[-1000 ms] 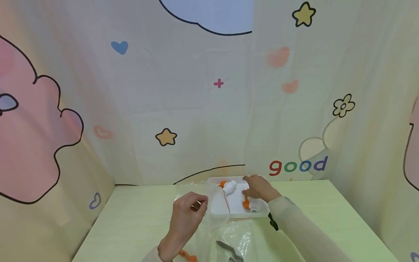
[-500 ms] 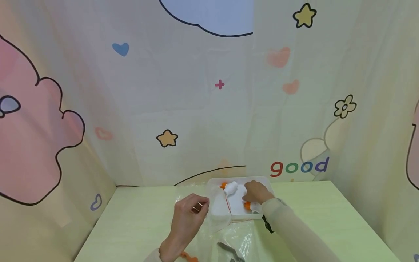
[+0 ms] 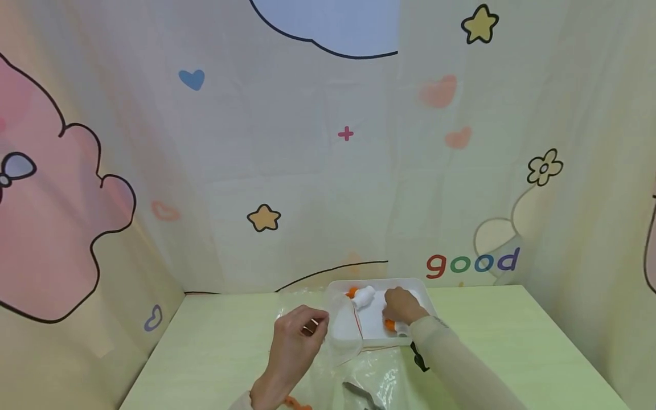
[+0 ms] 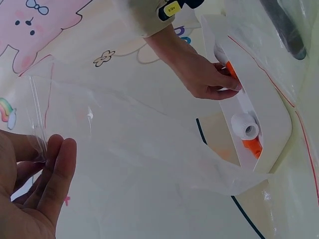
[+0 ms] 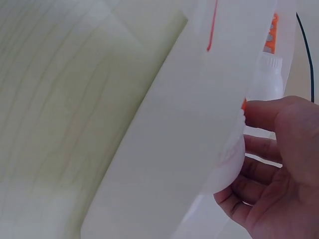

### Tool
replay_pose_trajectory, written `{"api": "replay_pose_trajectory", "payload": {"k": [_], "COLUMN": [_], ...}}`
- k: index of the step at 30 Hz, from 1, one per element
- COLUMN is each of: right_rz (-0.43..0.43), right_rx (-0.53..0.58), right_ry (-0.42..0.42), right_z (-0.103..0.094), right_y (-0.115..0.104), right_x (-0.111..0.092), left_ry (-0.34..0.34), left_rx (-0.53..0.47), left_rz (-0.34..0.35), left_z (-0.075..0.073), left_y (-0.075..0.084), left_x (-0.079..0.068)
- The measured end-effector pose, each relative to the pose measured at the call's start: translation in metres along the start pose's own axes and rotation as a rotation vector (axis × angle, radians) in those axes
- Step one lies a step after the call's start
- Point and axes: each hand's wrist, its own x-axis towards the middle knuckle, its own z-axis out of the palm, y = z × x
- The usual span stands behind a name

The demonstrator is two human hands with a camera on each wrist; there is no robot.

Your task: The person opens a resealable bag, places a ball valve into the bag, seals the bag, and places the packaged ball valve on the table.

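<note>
My left hand (image 3: 299, 341) pinches the edge of a clear plastic zip bag (image 4: 124, 129) between thumb and fingertips. Its film stretches across to the left part of a shallow white tray (image 3: 376, 343). Inside the tray, my right hand (image 3: 402, 306) grips a white bottle-shaped piece with an orange end (image 5: 227, 172); thumb and fingers curl round it, and the tray wall hides part of it in the right wrist view. A second white piece (image 3: 364, 297), also with an orange part, lies at the tray's back left. An open round neck shows on it in the left wrist view.
A clear bag holding a grey tool (image 3: 361, 393) lies on the table in front of the tray. Beside my left forearm is an orange piece (image 3: 297, 403). A printed cloth backdrop (image 3: 307, 142) rises behind the table (image 3: 220, 347).
My right hand has come lower and nearer in the tray, its fingers curling round the orange and white piece. My left hand keeps its pinch on the bag.
</note>
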Motion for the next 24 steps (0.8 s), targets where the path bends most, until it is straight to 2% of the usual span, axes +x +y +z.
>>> {"api": "replay_pose_trajectory", "payload": {"k": [6, 11, 15, 24], "right_rz": [0.007, -0.006, 0.001, 0.048], "right_rx": [0.071, 0.127, 0.240, 0.348], "right_ry": [0.038, 0.136, 0.197, 0.192], "right_z": [-0.001, -0.006, -0.015, -0.021], "right_y": [0.000, 0.000, 0.000, 0.011], "right_x": [0.002, 0.002, 0.000, -0.006], "left_ry": [-0.006, -0.015, -0.013, -0.008], "left_rx": [-0.017, -0.014, -0.002, 0.002], "left_rz": [-0.012, -0.028, -0.024, -0.022], "left_z": [0.002, 0.002, 0.002, 0.003], "left_y": [0.000, 0.002, 0.003, 0.005], "left_x": [0.000, 0.000, 0.000, 0.000]}}
